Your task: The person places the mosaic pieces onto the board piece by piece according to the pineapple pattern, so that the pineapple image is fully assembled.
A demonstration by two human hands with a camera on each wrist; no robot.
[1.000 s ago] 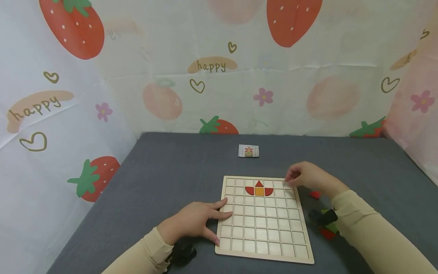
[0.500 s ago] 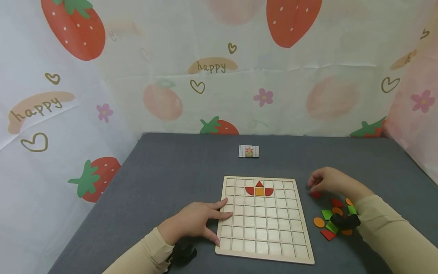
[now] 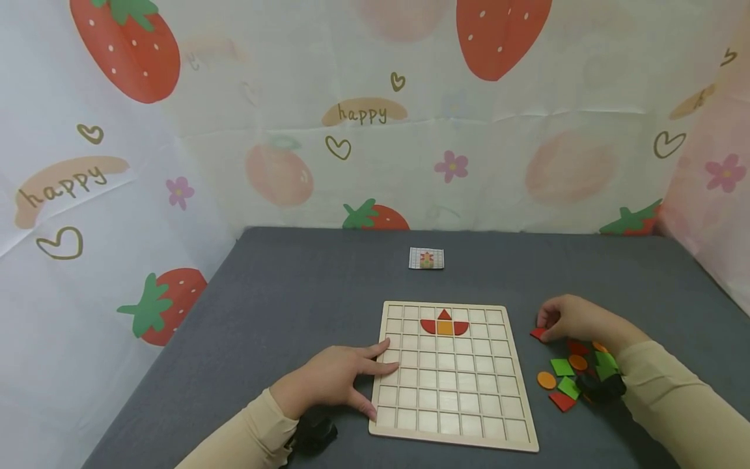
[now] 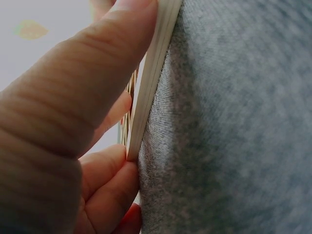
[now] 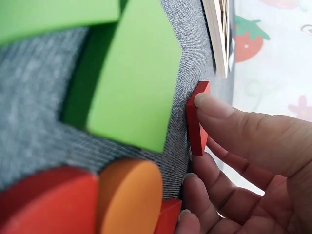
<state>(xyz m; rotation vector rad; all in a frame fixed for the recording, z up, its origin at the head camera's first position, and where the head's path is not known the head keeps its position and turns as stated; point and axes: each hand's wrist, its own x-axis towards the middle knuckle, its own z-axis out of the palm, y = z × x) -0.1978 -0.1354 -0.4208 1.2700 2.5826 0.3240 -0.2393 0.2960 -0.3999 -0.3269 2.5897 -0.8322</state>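
My left hand (image 3: 331,378) rests at the left edge of the wooden grid board (image 3: 410,422), its fingers spread over the rim; in the left wrist view the thumb (image 4: 63,92) lies along the board's side. To the right of the board, my right hand (image 3: 577,318) pinches a red tile (image 3: 537,333) low at the table. The right wrist view shows the thumb on the face of this red tile (image 5: 197,126), with fingers behind it. Near the board's top sit an orange square tile (image 3: 445,327), a red triangle tile (image 3: 444,314) and two red quarter-round tiles.
Below the right hand lies a loose group of green tiles (image 3: 562,367), orange round tiles (image 3: 546,380) and red tiles (image 3: 562,400). A small pattern card (image 3: 426,258) lies behind the board on the grey table (image 3: 293,280). Strawberry-print cloth hangs around the table.
My right hand has moved from the board's upper right corner out to the right, down to the red tile, and now pinches it. The left hand has stayed in place.
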